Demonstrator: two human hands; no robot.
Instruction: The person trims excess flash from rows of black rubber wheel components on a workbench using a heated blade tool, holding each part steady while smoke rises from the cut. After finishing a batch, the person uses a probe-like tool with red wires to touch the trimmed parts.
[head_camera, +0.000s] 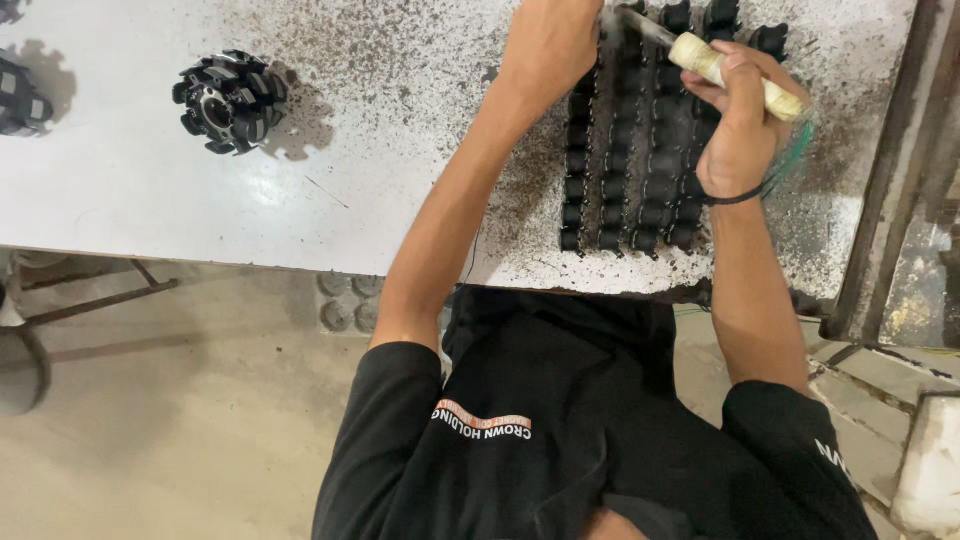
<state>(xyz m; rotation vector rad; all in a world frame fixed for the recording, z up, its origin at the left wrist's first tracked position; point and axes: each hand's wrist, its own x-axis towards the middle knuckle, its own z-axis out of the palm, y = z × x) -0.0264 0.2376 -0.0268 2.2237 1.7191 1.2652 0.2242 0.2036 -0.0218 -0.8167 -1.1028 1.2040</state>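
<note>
Brushing step: the right hand grips a pale-handled brush over rows of black parts near the tabletop's front edge; the left hand presses them, grip unclear. Next strokes likely need steady parts

white speckled table stands over a dusty concrete floor.

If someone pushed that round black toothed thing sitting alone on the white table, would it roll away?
Probably not. The round black toothed part lies flat on the white table, so it would likely slide rather than roll. It looks like solid metal, so probably heavy for its size and stiff. Its jutting teeth may snag or feel sharp.
</note>
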